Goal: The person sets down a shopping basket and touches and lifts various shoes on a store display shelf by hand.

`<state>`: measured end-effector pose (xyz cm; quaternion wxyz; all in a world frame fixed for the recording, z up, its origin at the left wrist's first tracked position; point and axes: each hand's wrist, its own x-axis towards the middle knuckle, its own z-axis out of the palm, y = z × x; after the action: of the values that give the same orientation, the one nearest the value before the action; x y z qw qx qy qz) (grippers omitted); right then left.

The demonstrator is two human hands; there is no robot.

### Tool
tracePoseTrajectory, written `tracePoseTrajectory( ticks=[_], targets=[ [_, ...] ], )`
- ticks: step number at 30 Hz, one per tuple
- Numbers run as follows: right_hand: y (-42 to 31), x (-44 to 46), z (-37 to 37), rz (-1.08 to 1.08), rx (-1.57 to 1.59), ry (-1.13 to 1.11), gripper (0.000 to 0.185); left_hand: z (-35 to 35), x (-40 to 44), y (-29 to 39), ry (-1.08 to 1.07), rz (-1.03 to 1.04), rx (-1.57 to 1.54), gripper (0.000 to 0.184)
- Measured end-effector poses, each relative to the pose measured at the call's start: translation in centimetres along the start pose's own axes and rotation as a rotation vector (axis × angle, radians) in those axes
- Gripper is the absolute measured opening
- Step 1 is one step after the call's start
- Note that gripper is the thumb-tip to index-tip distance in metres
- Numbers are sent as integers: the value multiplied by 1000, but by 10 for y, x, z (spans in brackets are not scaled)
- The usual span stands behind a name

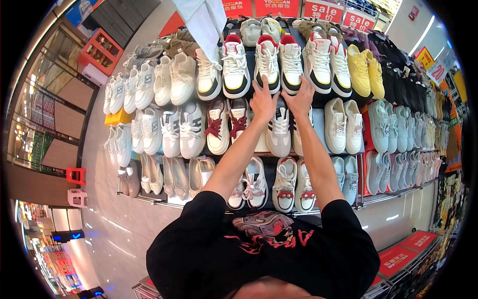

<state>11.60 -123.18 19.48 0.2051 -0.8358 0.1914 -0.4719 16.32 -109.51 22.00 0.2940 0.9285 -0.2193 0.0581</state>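
On the top row of a shoe rack, a pair of white sneakers with red lining and black and yellow toes stands toes forward. My left hand (264, 102) has its fingers closed on the toe of the left sneaker (267, 60). The toe of the right sneaker (291, 62) is gripped by my right hand (299, 97). Similar sneakers (235, 65) stand on the left, and another such pair (317, 62) on the right. Just below my hands is a grey and white sneaker (279, 129) on the second row.
Yellow shoes (359, 72) stand at the right of the top row. A white sheet (201, 22) hangs over the rack's upper left. Lower rows hold several white shoes (190, 129). Red stools (76, 176) stand on the floor at far left.
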Motion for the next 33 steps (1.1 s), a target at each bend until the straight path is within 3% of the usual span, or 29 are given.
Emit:
tracePoseTrajectory(
  ticks=[6, 10, 12, 16, 22, 26, 29, 33],
  targets=[
    [-3, 1, -2, -20, -13, 18, 75, -34, -19, -5, -50, 87, 113, 89],
    [-4, 0, -3, -13, 10, 18, 73, -45, -33, -49, 235, 391, -164, 78],
    [-8, 0, -3, -45, 4, 65, 72, -60, -36, -76, 456, 445, -96, 71],
    [-8, -3, 0, -100, -26, 95, 70, -96, -19, -135, 621, 245, 58, 73],
    [-38, -10, -10, -78, 39, 124, 57, -109, 1, -172, 527, 125, 33, 89],
    [-100, -33, -8, -123, 324, -110, 51, -75, 6, -180, 587, 22, -128, 93],
    [-129, -49, 7, -53, 465, -312, 54, -65, -1, -180, 547, -78, -271, 95],
    [-141, -72, 49, 141, 420, -425, 83, -75, -6, -179, 476, -135, -301, 90]
  ],
)
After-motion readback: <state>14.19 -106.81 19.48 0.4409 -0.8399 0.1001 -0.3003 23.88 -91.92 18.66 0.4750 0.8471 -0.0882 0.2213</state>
